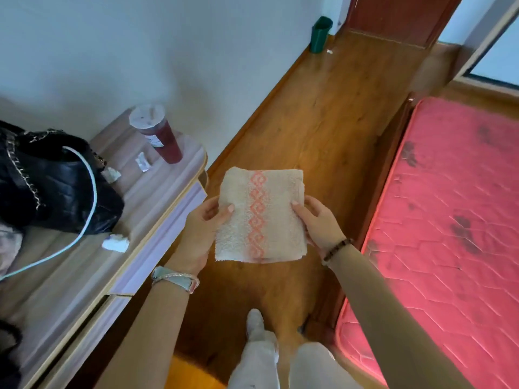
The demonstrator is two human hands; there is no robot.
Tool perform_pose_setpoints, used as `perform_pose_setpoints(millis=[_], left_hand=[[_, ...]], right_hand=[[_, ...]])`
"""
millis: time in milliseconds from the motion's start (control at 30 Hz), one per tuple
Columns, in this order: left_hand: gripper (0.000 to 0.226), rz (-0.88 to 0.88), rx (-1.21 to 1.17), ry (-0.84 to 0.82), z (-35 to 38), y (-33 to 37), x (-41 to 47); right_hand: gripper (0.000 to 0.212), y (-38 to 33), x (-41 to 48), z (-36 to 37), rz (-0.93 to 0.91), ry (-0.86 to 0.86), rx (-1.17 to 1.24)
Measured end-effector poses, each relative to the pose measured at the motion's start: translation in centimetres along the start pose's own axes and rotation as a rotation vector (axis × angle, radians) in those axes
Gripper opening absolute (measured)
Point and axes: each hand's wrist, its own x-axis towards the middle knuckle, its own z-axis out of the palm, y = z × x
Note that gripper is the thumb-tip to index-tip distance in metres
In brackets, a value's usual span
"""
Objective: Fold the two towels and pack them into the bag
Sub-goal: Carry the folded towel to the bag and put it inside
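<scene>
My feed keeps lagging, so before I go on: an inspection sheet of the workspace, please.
Surface: wooden desk on the left, bearing the bag and clutter.
Job's things: folded towel held in the air over the floor; black bag on the desk; second towel not clearly seen.
Clutter: lidded cup, wrapper and crumpled tissues on the desk.
Hands: left hand and right hand each pinch one side of the towel.
Cables: white cable looped over the bag.
Surroundings: red mattress on the right, green bin by the far wall.
</scene>
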Motion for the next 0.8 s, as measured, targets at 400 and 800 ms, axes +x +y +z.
perform_pose_setpoints(millis=[400,800], left_hand=[[0.044,-0.012,0.129,-0.18,4.8,2.4,9.2],[0.046,-0.026,0.138,-0.285,12.3,7.3,16.9]], right_hand=[[0.039,-1.7,2.6,-2.8,-0.038,0.321,0.117],[0.022,-5.5,8.7,-8.7,-0.089,0.413,0.247]])
